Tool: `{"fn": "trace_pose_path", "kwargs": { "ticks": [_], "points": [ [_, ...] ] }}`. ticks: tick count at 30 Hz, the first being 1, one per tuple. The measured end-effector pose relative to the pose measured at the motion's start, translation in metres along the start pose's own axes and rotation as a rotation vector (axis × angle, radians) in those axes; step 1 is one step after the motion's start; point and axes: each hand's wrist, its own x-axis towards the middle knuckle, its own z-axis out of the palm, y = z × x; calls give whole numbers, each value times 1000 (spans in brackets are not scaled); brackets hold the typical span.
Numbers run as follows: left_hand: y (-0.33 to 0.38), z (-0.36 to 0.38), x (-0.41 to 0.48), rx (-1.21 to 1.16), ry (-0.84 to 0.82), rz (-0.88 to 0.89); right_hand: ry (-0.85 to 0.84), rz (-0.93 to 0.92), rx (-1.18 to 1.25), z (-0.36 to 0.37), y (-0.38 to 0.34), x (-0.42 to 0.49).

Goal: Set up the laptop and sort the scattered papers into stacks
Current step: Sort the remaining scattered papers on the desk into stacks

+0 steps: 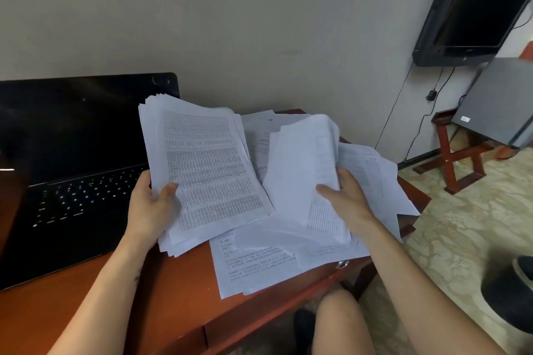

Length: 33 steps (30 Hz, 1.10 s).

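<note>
Bare left hand [150, 210], bare right hand [347, 200], dark mark [136, 278] on left forearm [109, 291].

Beige wall [259, 23], patterned carpet [450, 239] (television [473, 6] mounted).

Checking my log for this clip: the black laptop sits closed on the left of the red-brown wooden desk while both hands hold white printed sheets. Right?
Not quite: the head view shows the black laptop open, dark screen raised and keyboard exposed. It does sit left on the red-brown wooden desk, and the left hand and right hand each hold white printed sheets.
</note>
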Motion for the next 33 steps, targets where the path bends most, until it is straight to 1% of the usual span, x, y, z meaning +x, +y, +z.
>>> {"fn": "trace_pose_path", "kwargs": {
  "ticks": [4,9,11,14,17,19,22,25,28,30,31,33],
  "points": [
    [4,4,-2,-18,38,-12,102,-53,176,-19,-8,-5],
    [8,11,-7,-12,15,-41,141,-51,345,-28,-17,-4],
    [7,13,-9,-18,-20,-53,98,-56,347,-23,-18,-4],
    [5,17,-11,-26,-89,-78,-3,-40,284,-7,-18,-4],
    [3,20,-12,12,-119,-77,49,-57,359,0,-26,-2],
    [3,19,-12,22,-129,-83,40,-56,389,1,-32,1],
    [5,21,-13,10,-145,-88,-56,-30,302,10,-28,2],
    [10,27,-19,32,-190,-79,-144,-21,132,29,-17,-1],
    [8,33,-22,44,-252,-118,-199,-49,-28,48,-11,-3],
    [5,35,-23,65,-293,-119,-190,-84,-129,58,-8,0],
    [5,36,-24,72,-305,-116,-160,-97,-190,61,-6,2],
    [3,36,-25,87,-312,-103,-44,-71,-265,65,-4,6]
  ]
}}
